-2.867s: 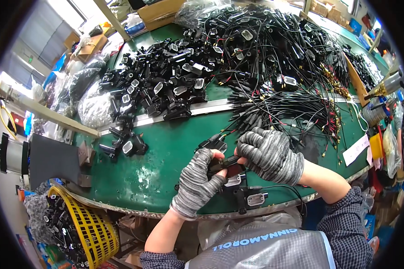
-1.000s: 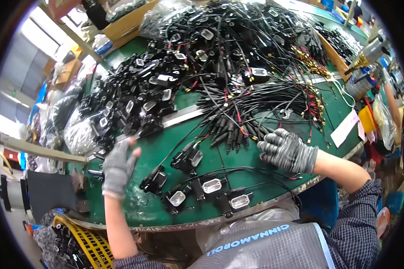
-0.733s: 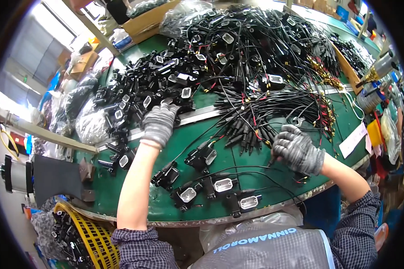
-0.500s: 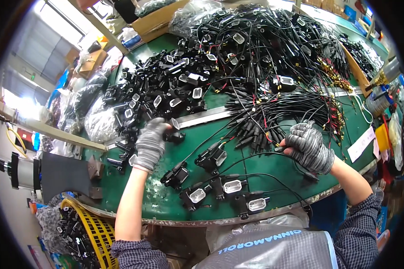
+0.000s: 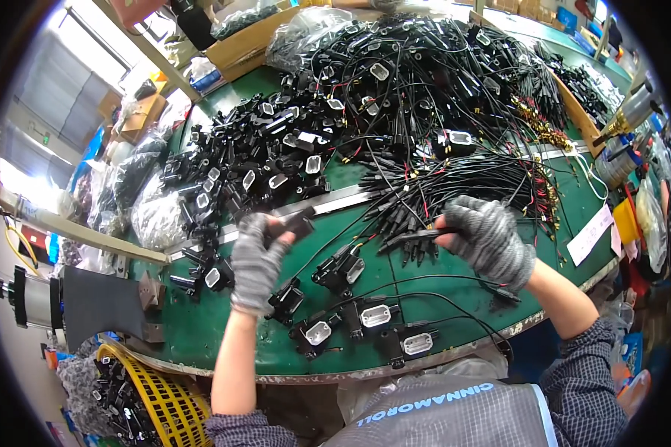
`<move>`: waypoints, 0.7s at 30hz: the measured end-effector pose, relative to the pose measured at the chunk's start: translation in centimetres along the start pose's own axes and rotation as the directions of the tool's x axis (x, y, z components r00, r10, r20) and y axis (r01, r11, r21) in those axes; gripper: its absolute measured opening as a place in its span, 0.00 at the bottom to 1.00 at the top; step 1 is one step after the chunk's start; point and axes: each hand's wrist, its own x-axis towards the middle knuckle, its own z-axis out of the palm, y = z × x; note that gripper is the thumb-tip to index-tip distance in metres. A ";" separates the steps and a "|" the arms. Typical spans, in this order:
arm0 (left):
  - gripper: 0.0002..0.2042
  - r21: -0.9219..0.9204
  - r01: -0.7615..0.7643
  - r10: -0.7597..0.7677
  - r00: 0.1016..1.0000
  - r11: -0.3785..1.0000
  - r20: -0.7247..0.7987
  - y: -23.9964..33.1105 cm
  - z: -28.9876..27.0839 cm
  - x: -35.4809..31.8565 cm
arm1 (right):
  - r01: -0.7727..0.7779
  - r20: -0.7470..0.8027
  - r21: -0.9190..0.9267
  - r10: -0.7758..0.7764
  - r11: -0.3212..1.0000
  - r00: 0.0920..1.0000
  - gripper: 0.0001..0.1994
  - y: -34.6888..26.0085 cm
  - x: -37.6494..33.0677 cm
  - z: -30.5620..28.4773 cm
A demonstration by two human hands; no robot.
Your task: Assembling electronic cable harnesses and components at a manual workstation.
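Observation:
My left hand (image 5: 256,261), in a grey knit glove with bare fingertips, pinches a small black plastic housing (image 5: 300,223) over the green table. Gloved the same way, my right hand (image 5: 488,237) grips a black cable (image 5: 414,236) whose thick connector end points left. Between and below the hands lie several black housings with cables, among them one with a pale oval opening (image 5: 376,316) and another (image 5: 417,343) near the table's front edge. Just beyond my right hand spreads a bundle of black cables (image 5: 455,179) with red and yellow wire ends.
A heap of loose black housings (image 5: 261,149) covers the table's far left, and a tangled mound of cabled housings (image 5: 425,82) rises at the back. A metal strip (image 5: 339,200) crosses the green table (image 5: 224,335). A yellow basket (image 5: 153,387) stands at lower left.
My left hand has lifted a black housing off the pile's edge and brought it nearer. My right hand has moved slightly left, raising a cable end. The view has shifted a little.

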 end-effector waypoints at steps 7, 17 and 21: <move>0.10 -0.185 -0.169 0.171 0.985 0.968 -0.004 6.9 2.8 -5.7 | 0.235 -0.023 0.074 -0.234 0.969 0.972 0.10 -3.4 2.8 2.6; 0.14 0.036 -0.381 0.378 0.923 0.924 0.074 7.6 5.4 -7.3 | 0.386 0.163 -0.156 -0.362 0.909 0.918 0.11 -3.3 0.9 3.1; 0.13 0.144 -0.460 0.456 0.888 0.876 0.060 7.4 5.7 -7.5 | 0.372 0.118 -0.098 -0.360 0.923 0.925 0.11 -3.2 0.8 3.1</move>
